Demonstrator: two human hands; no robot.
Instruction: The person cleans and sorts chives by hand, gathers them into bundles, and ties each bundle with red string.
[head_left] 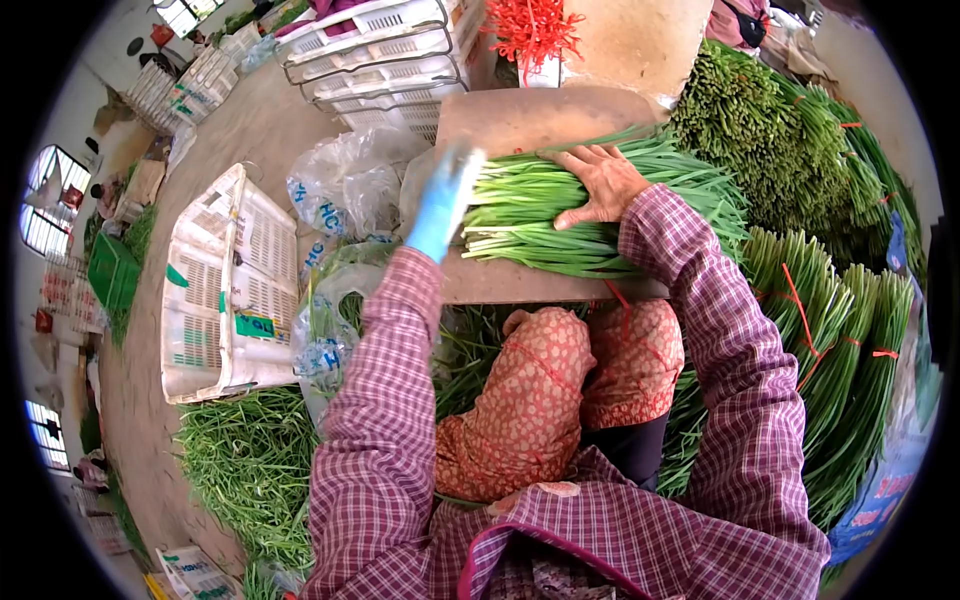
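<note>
A loose pile of garlic chives (560,215) lies across a brown board (550,290), pale cut ends to the left and leafy tips to the right. My right hand (600,185) is bare and rests flat on the pile, fingers spread. At the pale ends is my left hand (440,205) in a blue glove, smeared by motion. A white strip shows along its chive side; whether that is part of the glove or a held thing, I cannot tell. The left fingers cannot be made out.
Bundles of chives (795,290) tied with red bands are stacked on the right. Red ties (530,35) hang at the back, beside stacked white crates (380,60). To the left are clear plastic bags (350,180), a white crate (230,290) and loose green leaves (250,470).
</note>
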